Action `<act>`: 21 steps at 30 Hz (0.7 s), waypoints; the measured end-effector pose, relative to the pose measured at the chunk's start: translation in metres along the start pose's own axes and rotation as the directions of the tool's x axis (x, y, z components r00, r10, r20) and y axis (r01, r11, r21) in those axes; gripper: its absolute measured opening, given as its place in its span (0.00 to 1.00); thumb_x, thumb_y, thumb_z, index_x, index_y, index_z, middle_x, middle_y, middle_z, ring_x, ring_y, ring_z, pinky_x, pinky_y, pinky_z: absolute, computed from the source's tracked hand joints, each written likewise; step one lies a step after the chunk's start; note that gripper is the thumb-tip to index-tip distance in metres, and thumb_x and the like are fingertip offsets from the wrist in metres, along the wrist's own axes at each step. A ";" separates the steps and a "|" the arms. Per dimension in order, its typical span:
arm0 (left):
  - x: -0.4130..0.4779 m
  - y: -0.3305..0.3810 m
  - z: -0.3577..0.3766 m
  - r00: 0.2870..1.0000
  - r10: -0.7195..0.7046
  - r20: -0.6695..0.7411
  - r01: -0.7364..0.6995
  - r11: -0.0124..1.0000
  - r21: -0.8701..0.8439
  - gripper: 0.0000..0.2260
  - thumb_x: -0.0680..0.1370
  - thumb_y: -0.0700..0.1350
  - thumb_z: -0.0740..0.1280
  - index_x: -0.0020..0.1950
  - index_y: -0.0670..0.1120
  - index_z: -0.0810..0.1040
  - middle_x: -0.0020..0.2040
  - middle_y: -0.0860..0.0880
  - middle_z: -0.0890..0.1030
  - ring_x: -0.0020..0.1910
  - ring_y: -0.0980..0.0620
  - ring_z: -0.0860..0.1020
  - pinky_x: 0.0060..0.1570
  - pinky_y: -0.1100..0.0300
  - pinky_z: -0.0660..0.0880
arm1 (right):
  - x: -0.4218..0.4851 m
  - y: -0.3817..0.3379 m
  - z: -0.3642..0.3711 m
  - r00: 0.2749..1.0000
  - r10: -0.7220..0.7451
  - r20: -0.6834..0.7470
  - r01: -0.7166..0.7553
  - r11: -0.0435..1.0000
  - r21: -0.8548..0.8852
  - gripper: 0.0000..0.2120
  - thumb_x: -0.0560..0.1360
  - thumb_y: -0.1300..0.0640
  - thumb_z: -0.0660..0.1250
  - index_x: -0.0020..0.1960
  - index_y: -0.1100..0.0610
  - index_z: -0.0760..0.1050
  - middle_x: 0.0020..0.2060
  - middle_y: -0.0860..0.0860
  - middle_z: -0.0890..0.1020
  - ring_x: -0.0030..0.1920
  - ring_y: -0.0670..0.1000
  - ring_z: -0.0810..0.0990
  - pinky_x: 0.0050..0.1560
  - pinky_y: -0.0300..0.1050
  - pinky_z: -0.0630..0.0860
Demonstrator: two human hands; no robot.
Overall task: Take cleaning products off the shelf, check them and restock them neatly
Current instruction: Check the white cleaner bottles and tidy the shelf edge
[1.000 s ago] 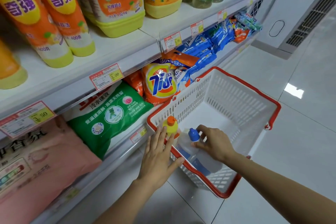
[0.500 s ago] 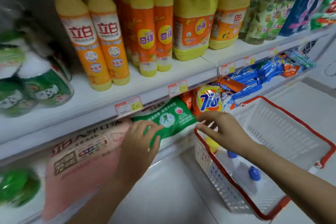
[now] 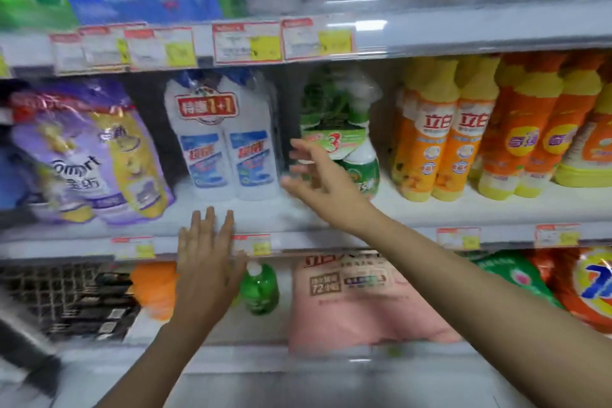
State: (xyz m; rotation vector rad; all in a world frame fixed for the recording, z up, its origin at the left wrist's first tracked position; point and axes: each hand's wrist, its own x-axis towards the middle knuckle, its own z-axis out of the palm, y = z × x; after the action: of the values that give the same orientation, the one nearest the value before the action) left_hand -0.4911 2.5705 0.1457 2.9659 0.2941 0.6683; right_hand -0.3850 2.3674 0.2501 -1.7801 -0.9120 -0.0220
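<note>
The right hand (image 3: 319, 177) reaches, fingers spread and empty, just beside the white twin-pack (image 3: 225, 142) on the middle shelf (image 3: 463, 213); left hand (image 3: 207, 255) flat, empty. Likely heavy, slick wrap: grip both bodies low.

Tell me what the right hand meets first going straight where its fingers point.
Probably the white twin-pack of bottles, its right side; the right hand, fingers open, aims left at it. Blur leaves depth unclear.

Observed: right hand (image 3: 323, 184), fingers spread, hangs before the gap between white twin-bottle pack (image 3: 225, 142) and green spray-bottle pack (image 3: 344, 129). The left hand (image 3: 207, 262), fingers straight, overlaps the middle shelf (image 3: 347, 237) front edge. Contact indeterminate.
</note>
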 end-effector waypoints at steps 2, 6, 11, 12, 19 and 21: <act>-0.001 -0.010 -0.001 0.999 0.010 0.052 -0.010 1.000 0.005 0.30 0.76 0.57 0.54 0.74 0.43 0.67 0.74 0.37 0.67 0.72 0.34 0.66 0.64 0.33 0.67 | 0.035 -0.004 0.022 0.999 0.047 -0.014 -0.046 0.998 0.043 0.33 0.78 0.59 0.69 0.76 0.62 0.56 0.63 0.44 0.70 0.61 0.41 0.72 0.62 0.34 0.73; 0.000 -0.017 -0.001 0.997 0.035 0.062 -0.037 0.999 0.031 0.28 0.74 0.55 0.56 0.73 0.45 0.68 0.71 0.39 0.72 0.69 0.35 0.71 0.58 0.32 0.73 | 0.084 -0.003 0.047 0.982 0.163 -0.096 -0.150 0.980 0.129 0.25 0.76 0.56 0.72 0.68 0.57 0.67 0.59 0.50 0.75 0.60 0.47 0.74 0.64 0.38 0.69; 0.002 -0.029 0.004 0.994 0.104 0.030 -0.103 0.994 -0.023 0.29 0.75 0.56 0.56 0.75 0.49 0.63 0.74 0.43 0.68 0.73 0.39 0.67 0.62 0.34 0.68 | 0.096 0.014 0.060 0.945 0.117 -0.304 -0.137 0.989 -0.048 0.21 0.69 0.49 0.78 0.55 0.59 0.76 0.52 0.54 0.85 0.49 0.52 0.83 0.53 0.54 0.81; 0.001 -0.034 0.006 0.993 0.114 0.010 -0.113 0.990 -0.080 0.29 0.76 0.57 0.56 0.76 0.50 0.63 0.76 0.45 0.66 0.74 0.41 0.65 0.65 0.35 0.66 | 0.091 0.013 0.060 0.946 0.082 -0.314 -0.114 0.990 -0.086 0.20 0.69 0.48 0.78 0.54 0.58 0.77 0.50 0.54 0.85 0.49 0.52 0.83 0.52 0.55 0.81; 0.011 -0.041 -0.030 0.970 -0.141 -0.198 0.003 0.820 -0.572 0.35 0.74 0.62 0.60 0.77 0.45 0.61 0.77 0.47 0.64 0.76 0.49 0.61 0.73 0.48 0.60 | 0.035 -0.009 0.048 0.907 -0.244 -0.342 0.198 0.966 -0.164 0.14 0.70 0.55 0.77 0.54 0.58 0.81 0.45 0.52 0.80 0.46 0.42 0.77 0.46 0.37 0.71; 0.015 -0.031 -0.053 0.971 -0.166 -0.175 0.004 0.736 -0.677 0.35 0.72 0.63 0.63 0.77 0.56 0.57 0.75 0.58 0.64 0.74 0.60 0.62 0.71 0.64 0.59 | 0.021 -0.020 0.035 0.902 -0.297 -0.313 0.258 0.953 -0.160 0.14 0.70 0.56 0.77 0.54 0.58 0.81 0.46 0.53 0.81 0.48 0.44 0.77 0.48 0.38 0.73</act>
State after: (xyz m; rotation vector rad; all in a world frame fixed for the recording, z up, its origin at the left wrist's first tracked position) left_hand -0.5056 2.6066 0.1961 2.1682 0.1517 0.8745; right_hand -0.3963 2.4105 0.2608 -1.6687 -0.9207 -0.5568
